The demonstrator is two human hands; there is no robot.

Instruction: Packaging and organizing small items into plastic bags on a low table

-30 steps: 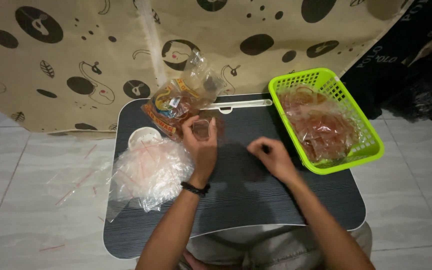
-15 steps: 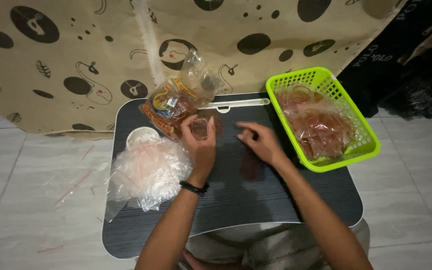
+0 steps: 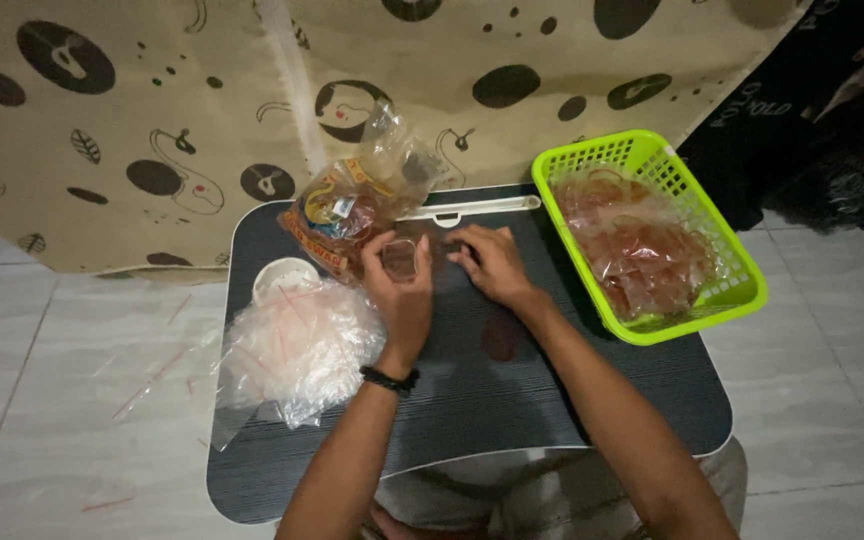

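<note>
Small clear plastic packet: transparent, near the lap desk's far edge, pinched by left hand; right hand, fingers curled, touching its side. Desk dark, ribbed, over pale floor tiles. One snack bag, one white cup, one heap of clear bags, one green basket of filled packets.

left hand: fingers curled, wristband on wrist | right hand: fingers bent, close beside left
</note>
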